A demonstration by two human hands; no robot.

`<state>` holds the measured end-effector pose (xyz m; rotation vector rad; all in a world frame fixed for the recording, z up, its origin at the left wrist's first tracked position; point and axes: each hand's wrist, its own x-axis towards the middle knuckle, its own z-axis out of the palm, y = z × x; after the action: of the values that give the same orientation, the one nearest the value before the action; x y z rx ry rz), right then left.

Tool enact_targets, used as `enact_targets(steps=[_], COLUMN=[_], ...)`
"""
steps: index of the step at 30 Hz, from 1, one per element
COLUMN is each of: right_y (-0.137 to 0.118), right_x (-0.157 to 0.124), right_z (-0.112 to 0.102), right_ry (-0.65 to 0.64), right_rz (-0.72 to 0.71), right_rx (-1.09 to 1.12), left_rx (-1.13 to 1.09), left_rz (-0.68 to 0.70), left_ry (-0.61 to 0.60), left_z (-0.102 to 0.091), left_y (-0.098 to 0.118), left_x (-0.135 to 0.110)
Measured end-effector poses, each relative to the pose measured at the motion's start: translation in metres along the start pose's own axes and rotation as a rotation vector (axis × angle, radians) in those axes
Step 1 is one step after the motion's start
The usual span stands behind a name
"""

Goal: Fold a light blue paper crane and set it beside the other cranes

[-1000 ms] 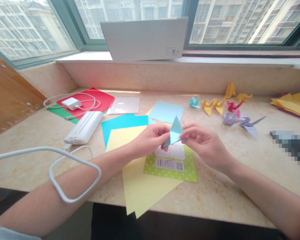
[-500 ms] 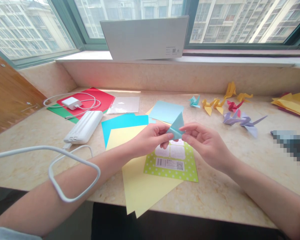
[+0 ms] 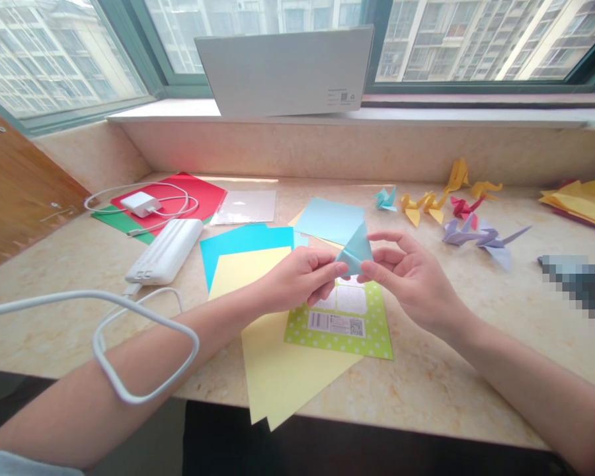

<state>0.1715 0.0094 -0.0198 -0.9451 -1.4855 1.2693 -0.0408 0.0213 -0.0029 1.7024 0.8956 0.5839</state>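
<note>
A light blue folded origami paper (image 3: 356, 252) is held up between both hands, its pointed corner upward. My left hand (image 3: 307, 274) pinches its lower left part between thumb and fingers. On the right side, my right hand (image 3: 406, 274) grips the lower right corner, thumb in front and fingers partly behind the paper. Beneath them lies a green dotted paper packet (image 3: 338, 337) with a label and printed codes, on top of pale yellow sheets (image 3: 297, 390). Just behind the hands is a flat light blue sheet (image 3: 327, 219).
Several folded paper cranes (image 3: 469, 231) stand at the back right, near a stack of yellow paper (image 3: 582, 201). A blurred-out dark object (image 3: 580, 287) lies at right. To the left are a white power bank (image 3: 166, 251), charger (image 3: 140, 203), looping cable (image 3: 149, 301) and red paper (image 3: 188, 198).
The folded paper has turned slightly and shifted a little right, showing a broader face. My right fingers have moved from its near edge to its right side.
</note>
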Motion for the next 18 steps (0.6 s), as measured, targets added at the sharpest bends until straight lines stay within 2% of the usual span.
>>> enact_targets(steps=[3,8,14,18], right_y=[-0.0018,-0.0063,-0.0015,0.0001], right_x=[-0.001,-0.0005,-0.0008,-0.0008], right_z=[0.0013,-0.0006,0.001,0.0028], right_ry=[0.021,0.065,-0.014,-0.007], right_rz=[-0.007,-0.061,-0.019,0.017], right_rx=[-0.03,-0.039,-0.044,-0.015], left_rx=[0.038,-0.056,-0.057,-0.031], left_rz=[0.025,0.08,0.014,-0.005], left_ry=[0.003,-0.008,0.034,0.043], left_z=[-0.0009,-0.0019,-0.0005,0.0008], left_y=[0.001,0.0053,0.007,0.0037], left_x=[-0.001,-0.0022,0.0,0.0004])
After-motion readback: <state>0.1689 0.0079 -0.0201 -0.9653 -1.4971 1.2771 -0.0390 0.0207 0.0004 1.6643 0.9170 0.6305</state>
